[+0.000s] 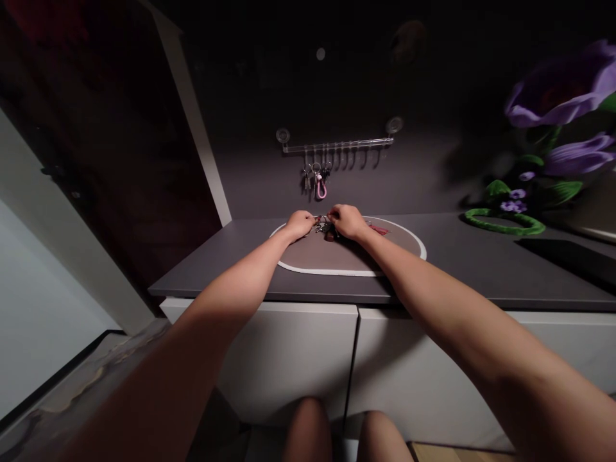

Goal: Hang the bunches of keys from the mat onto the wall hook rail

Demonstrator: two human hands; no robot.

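Note:
A bunch of keys (pixel 322 226) lies between my two hands on an oval brown mat (pixel 332 260) with a white rim. My left hand (pixel 300 223) is closed in a pinch at the left side of the bunch. From the right, my right hand (pixel 347 221) pinches the ring end of the same keys, its fingers partly hidden. A small dark brown fob (pixel 330 237) hangs or rests just below the fingers. Beyond my right wrist lies a red tassel-like item (pixel 378 228) on the mat.
A clear hook rail (pixel 339 145) on the dark wall carries several keys (pixel 307 179) and a pink strap (pixel 321 188). Purple fabric flowers (pixel 572 154) and a green ring (pixel 505 222) stand on the grey counter (pixel 206 256) at right. White cabinet doors (pixel 298 353) are below.

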